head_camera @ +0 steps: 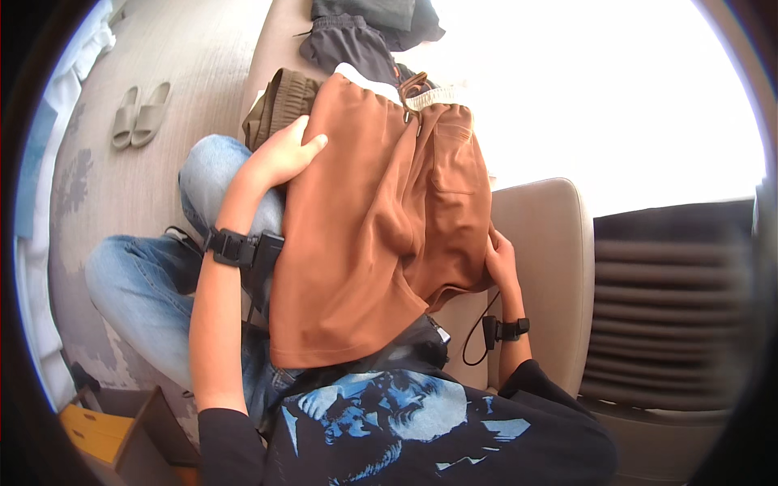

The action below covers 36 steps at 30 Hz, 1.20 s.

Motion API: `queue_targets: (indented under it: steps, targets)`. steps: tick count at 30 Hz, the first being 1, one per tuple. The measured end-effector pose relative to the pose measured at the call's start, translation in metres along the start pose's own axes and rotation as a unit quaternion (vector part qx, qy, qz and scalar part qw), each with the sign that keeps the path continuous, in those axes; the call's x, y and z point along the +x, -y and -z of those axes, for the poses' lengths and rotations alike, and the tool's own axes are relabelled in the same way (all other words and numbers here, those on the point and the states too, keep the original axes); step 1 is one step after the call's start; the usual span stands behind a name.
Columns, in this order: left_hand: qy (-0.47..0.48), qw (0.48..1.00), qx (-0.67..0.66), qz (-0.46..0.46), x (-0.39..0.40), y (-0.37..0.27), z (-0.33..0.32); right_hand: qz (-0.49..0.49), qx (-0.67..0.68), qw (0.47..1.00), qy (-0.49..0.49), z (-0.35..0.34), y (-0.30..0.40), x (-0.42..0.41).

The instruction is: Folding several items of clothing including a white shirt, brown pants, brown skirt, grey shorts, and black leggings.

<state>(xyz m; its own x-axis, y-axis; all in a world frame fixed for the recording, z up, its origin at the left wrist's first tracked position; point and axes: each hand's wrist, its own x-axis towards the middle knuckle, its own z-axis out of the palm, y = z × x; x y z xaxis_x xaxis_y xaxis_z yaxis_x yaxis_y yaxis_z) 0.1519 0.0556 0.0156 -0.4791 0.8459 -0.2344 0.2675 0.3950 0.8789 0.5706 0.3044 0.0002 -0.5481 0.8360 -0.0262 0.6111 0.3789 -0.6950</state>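
Rust-brown drawstring shorts (352, 212) hang spread out in front of me, their pale elastic waistband at the top and leg hems towards my body. My left hand (284, 152) grips their left edge below the waistband, with the thumb on the front and the other fingers partly hidden. Lower down on the right side, my right hand (503, 258) holds the edge near a leg hem, its fingertips partly behind the cloth. A brown drawstring (414, 88) is looped at the waistband. Olive-brown garment with an elastic waist (282, 103) lies just beyond my left hand.
Dark shorts (349, 45) and other folded dark clothes (389, 15) lie further up the beige sofa (541, 243). Slide sandals (143, 115) stand on the floor at left. A yellow-fronted box or drawer (97, 431) is at lower left. A black cable (471, 340) hangs near my right wrist.
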Motion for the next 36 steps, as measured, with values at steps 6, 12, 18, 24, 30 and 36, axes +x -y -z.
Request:
queue_targets:
  steps: [6, 12, 18, 24, 30, 36]
  targets:
    - [-0.005, 1.0, -0.006, 0.014, -0.003, 0.001, -0.003, 0.017, -0.227, 0.969, 0.098, 0.023, 0.103, -0.017]
    - [-0.01, 1.0, -0.011, -0.004, 0.001, 0.001, -0.008, 0.011, -0.273, 0.956, -0.108, 0.046, 0.099, -0.01]
    - [-0.053, 0.998, 0.015, -0.017, 0.008, 0.02, -0.014, 0.038, -0.147, 0.975, -0.165, 0.063, 0.059, -0.001]
    - [-0.067, 0.997, 0.017, -0.027, 0.011, 0.025, -0.015, -0.082, 0.021, 0.996, 0.013, 0.072, 0.071, -0.005]
    - [-0.061, 0.998, -0.009, -0.022, 0.009, 0.021, -0.012, -0.053, 0.23, 0.957, 0.17, 0.037, 0.168, -0.031]
    - [-0.083, 0.996, 0.017, -0.023, 0.015, 0.022, -0.017, 0.011, 0.195, 0.925, 0.326, -0.022, 0.208, -0.032]
